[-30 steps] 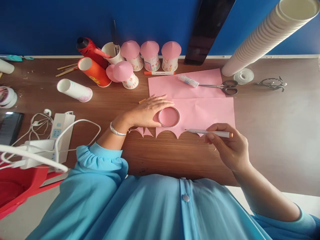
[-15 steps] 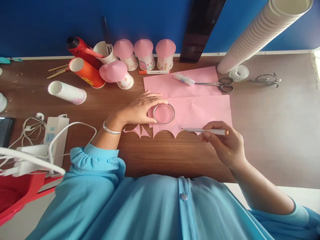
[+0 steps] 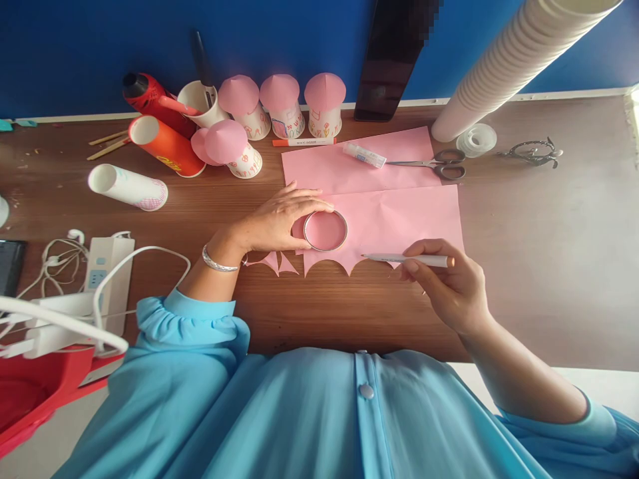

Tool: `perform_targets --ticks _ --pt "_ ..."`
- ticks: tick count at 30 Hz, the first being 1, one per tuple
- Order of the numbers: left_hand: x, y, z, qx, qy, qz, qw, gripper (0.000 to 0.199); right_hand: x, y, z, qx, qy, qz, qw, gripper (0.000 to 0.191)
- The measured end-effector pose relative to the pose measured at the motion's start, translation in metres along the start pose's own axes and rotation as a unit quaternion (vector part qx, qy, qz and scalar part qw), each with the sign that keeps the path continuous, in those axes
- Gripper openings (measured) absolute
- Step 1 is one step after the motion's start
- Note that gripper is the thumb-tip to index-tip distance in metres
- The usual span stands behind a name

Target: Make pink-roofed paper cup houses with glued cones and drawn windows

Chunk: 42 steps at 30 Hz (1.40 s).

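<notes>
My left hand grips a round metal ring by its left side, thumb below and fingers above. The ring rests on a pink paper sheet whose lower edge has scalloped cut-outs. In my right hand is a white marker with an orange end, its tip pointing left over the sheet's lower edge. Behind lies another pink sheet, bearing a glue stick and scissors. Pink scraps lie below my left hand.
Several paper cups with pink cone tops stand at the back. Left are an orange cup, a white cup and a power strip with cables. Clear tape sits beside a tall cup stack.
The ring now lies flat on the sheet, where before it looked slightly raised. Both hands keep their grips, and the view has shifted slightly.
</notes>
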<state>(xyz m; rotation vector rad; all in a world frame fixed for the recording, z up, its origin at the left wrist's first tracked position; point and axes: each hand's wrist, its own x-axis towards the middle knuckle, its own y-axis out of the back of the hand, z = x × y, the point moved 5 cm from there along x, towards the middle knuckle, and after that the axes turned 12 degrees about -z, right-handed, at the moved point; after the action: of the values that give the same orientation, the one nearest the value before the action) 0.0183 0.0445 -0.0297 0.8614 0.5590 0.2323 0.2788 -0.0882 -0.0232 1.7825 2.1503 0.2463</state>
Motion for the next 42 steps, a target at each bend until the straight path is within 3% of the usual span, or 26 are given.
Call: perform_targets --ticks 17,25,31,36,39,42 --pt "0.000 -0.002 0.001 0.002 -0.003 -0.003 1.000 0.062 0.001 0.000 -0.001 -0.009 -0.008 0.005 1.000 0.022" --pt "-0.005 0.000 0.002 0.008 -0.014 0.003 1.000 0.079 -0.001 0.001 0.003 -0.022 -0.019 0.010 1.000 0.019" --pt "-0.010 0.010 -0.006 -0.012 -0.021 0.045 0.999 0.055 -0.004 0.000 0.005 -0.012 -0.019 0.009 1.000 0.018" --pt "0.002 0.014 -0.019 -0.039 -0.012 0.131 0.991 0.038 -0.002 -0.012 -0.012 -0.077 0.056 -0.002 0.995 0.007" --pt "0.014 0.014 -0.018 -0.045 -0.017 0.168 0.985 0.032 -0.001 -0.029 -0.028 -0.145 0.167 -0.024 0.975 0.006" --pt "0.023 0.012 -0.008 -0.027 -0.043 0.143 0.988 0.033 -0.003 -0.049 -0.041 -0.193 0.289 -0.051 0.936 0.015"
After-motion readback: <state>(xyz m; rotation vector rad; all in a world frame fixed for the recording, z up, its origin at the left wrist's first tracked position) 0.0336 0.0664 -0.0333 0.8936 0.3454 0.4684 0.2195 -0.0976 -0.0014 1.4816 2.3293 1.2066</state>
